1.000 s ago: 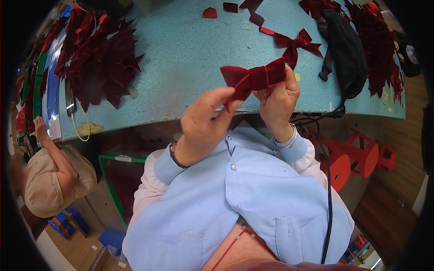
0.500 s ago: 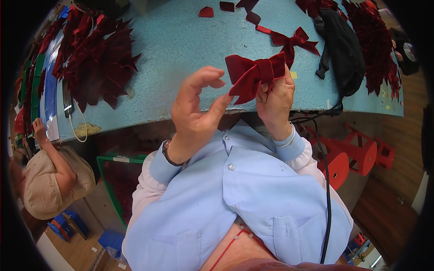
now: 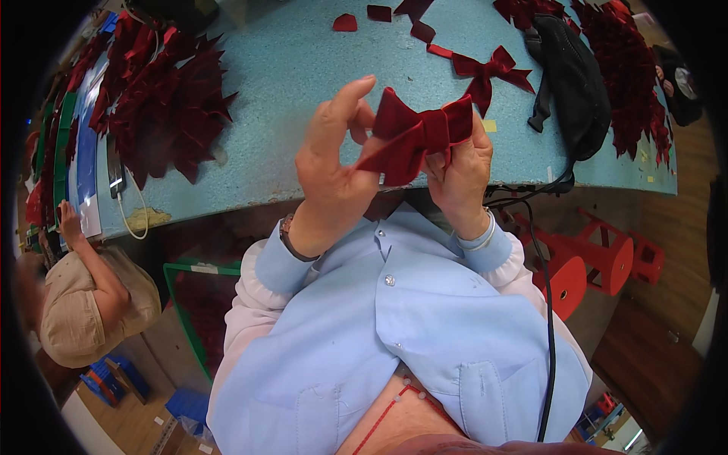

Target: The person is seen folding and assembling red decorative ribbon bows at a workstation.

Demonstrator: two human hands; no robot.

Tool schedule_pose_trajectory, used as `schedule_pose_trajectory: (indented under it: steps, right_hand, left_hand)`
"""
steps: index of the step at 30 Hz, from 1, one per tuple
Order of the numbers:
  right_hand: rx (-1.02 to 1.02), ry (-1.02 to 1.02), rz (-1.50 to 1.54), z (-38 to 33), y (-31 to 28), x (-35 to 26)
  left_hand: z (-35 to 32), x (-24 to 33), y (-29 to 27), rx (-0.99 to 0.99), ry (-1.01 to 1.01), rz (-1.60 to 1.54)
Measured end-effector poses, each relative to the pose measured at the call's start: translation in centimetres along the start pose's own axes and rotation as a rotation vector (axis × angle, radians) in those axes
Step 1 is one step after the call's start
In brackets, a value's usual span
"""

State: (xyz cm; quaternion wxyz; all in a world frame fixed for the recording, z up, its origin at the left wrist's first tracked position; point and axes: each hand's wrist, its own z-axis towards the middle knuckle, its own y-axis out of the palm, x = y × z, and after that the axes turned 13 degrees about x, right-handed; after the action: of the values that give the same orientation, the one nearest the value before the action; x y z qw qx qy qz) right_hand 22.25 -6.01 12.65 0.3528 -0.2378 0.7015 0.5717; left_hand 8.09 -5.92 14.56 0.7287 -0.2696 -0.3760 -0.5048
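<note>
A dark red velvet bow (image 3: 425, 133) is held up in front of me, over the near edge of the blue table. My right hand (image 3: 462, 171) pinches it from behind at its right loop and knot; part of those fingers is hidden by the bow. On the other side, my left hand (image 3: 334, 163) has its thumb and a finger at the bow's left tail, with the index finger raised and apart. Past the right hand, a second red velvet bow (image 3: 489, 72) lies on the blue tabletop (image 3: 303, 68).
Heaps of red velvet bows (image 3: 167, 106) lie at the left, with another pile (image 3: 626, 76) far right. A black waist bag (image 3: 569, 87) rests near the right hand. Loose velvet scraps (image 3: 345, 23) lie behind. A co-worker's arm (image 3: 95, 265) shows at left; red stools (image 3: 599, 258) stand below.
My left hand has moved in to the bow's left tail, its index finger lifting. The left tail has swung outward to the left, and the bow has tilted slightly in my right hand.
</note>
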Motion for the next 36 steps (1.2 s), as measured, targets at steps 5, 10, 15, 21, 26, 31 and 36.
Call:
schedule_pose_trajectory:
  steps: [5,10,15,21,26,31,36]
  right_hand:
    - [-0.023,-0.071,-0.072,0.7,-0.8,-0.5]
    - [-0.136,-0.338,-0.191,2.8,-2.4,-1.7]
    - [-0.265,-0.596,-0.508,5.3,-4.1,-3.4]
    - [-0.180,-0.344,-0.415,6.8,-4.7,-3.0]
    - [-0.149,-0.409,-0.458,7.5,-5.7,-2.3]
    - [-0.203,-0.848,-0.811,9.4,-7.1,-3.4]
    - [-0.537,-1.173,-0.927,11.4,-7.5,-4.9]
  left_hand:
    - [1.0,-0.3,0.8,-0.068,0.096,0.018]
    - [2.2,-1.7,2.0,-0.153,-0.270,-0.261]
    - [4.5,-2.8,4.2,-0.356,0.128,-0.201]
    - [4.1,-4.4,7.1,-0.307,0.345,-0.149]
    - [4.0,-6.0,7.2,-0.297,0.169,-0.155]
    - [5.1,-5.8,8.0,-0.318,-0.484,-0.267]
    - [6.8,-5.9,8.9,-0.612,-0.654,-0.232]
